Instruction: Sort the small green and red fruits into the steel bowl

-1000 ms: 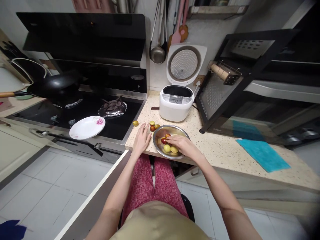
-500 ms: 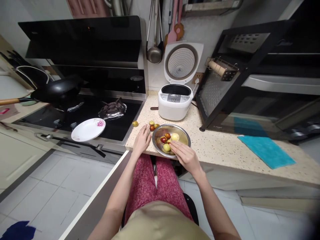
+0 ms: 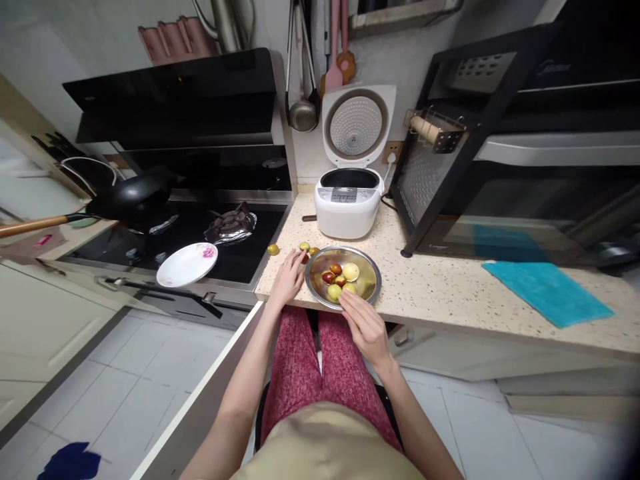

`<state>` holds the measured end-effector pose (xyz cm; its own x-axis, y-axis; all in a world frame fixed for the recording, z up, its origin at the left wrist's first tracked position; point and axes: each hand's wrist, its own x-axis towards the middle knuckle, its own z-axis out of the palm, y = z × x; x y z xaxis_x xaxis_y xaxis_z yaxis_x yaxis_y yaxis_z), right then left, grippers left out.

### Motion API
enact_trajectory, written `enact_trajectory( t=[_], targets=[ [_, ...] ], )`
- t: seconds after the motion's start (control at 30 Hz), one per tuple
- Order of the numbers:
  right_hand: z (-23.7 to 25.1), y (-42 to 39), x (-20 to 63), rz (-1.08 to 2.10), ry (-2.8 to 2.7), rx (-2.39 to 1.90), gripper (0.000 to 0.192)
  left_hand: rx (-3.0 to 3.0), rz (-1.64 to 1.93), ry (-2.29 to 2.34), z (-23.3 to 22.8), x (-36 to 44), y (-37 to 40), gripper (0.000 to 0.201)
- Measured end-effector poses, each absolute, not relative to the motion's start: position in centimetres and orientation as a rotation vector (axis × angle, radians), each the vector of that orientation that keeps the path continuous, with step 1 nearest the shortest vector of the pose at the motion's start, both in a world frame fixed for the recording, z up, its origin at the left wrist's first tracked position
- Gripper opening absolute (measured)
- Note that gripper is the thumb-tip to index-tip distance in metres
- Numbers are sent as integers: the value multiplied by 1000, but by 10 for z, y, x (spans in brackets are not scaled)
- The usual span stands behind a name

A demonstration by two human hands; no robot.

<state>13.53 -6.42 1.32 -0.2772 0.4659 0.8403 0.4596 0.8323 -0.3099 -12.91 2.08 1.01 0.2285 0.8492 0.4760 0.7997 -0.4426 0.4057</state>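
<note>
- A speckled beige stone counter [image 3: 450, 287] is running along the pale wall.
- A black glass cooktop [image 3: 200, 230] is sitting under a glossy black range hood [image 3: 180, 93].
- A white rice cooker with its lid up [image 3: 349, 200] is standing beside a black metal rack [image 3: 475, 113].
- A teal cloth [image 3: 547, 292] is lying on the counter.
- Pale grey floor tiles [image 3: 125, 373] are catching soft light.
</note>
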Motion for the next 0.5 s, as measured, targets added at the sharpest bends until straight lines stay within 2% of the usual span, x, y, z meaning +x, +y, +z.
enact_trajectory(
  t=[0.17,0.37,0.5],
  targets=[
    [11,-75,137,18,-1855,-710,57,2365,1114,1670,7,-129,21,58],
    [7,-84,135,36,-1838,-747,55,2325,1189,1589,2,-131,26,33],
    [3,-84,132,16,-1861,-796,56,2254,1356,1563,1,-130,26,25]
  ],
)
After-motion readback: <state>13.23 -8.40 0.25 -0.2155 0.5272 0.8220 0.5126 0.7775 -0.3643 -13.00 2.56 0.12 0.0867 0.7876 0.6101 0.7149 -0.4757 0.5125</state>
